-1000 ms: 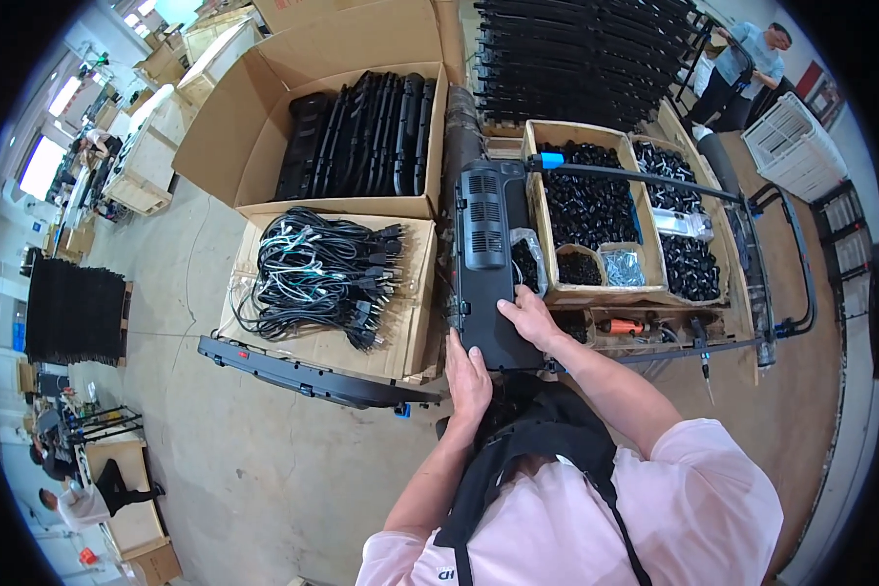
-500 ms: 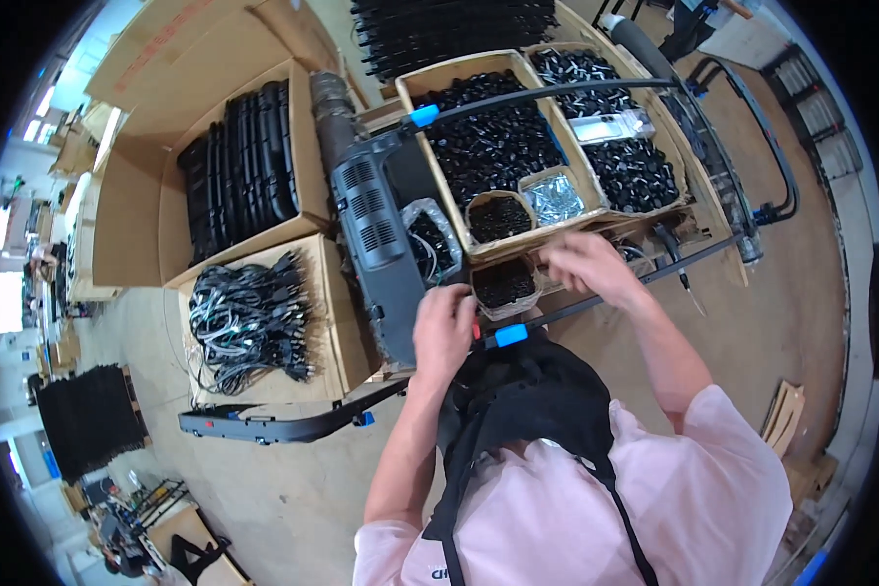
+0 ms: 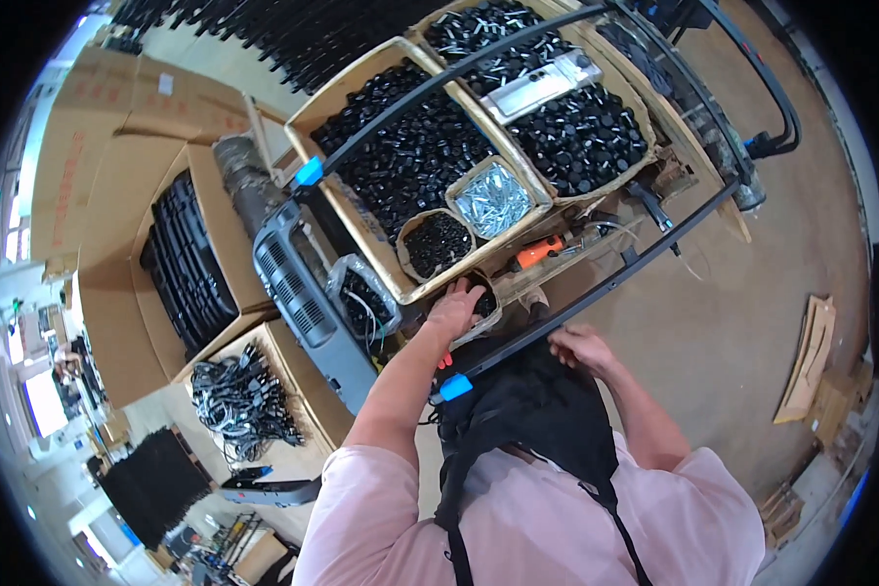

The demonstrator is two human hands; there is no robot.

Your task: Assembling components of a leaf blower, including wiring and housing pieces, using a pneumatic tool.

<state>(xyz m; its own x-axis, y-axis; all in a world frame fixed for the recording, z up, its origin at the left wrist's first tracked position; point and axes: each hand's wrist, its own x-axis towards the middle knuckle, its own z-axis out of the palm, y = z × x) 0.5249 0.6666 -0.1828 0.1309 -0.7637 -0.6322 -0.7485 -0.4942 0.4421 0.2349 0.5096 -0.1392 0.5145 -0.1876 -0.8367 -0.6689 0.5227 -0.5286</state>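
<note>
My left hand [image 3: 458,309] reaches into a small bag-lined bin of tiny black parts [image 3: 484,305], below the front edge of the wooden tray. Its fingers are apart, and the fingertips are partly hidden among the parts. My right hand [image 3: 578,348] is beside the near rail of a long black tubular frame [image 3: 596,291], close to my black apron. Its fingers are curled together; whatever they pinch is too small to make out. The frame arches over the trays and carries blue clips [image 3: 454,388]. A grey vented console [image 3: 298,293] joins its left side.
Wooden trays [image 3: 415,293] hold black knobs, bolts and a box of silver screws [image 3: 494,199]. An orange-handled tool [image 3: 539,252] lies on the shelf below. Leftward are a carton of black panels [image 3: 188,264] and a box of bundled cables [image 3: 244,398].
My left hand has moved from beside the console into the small bin. My right hand has drawn back from the tray edge to the near rail. The view has shifted and turned.
</note>
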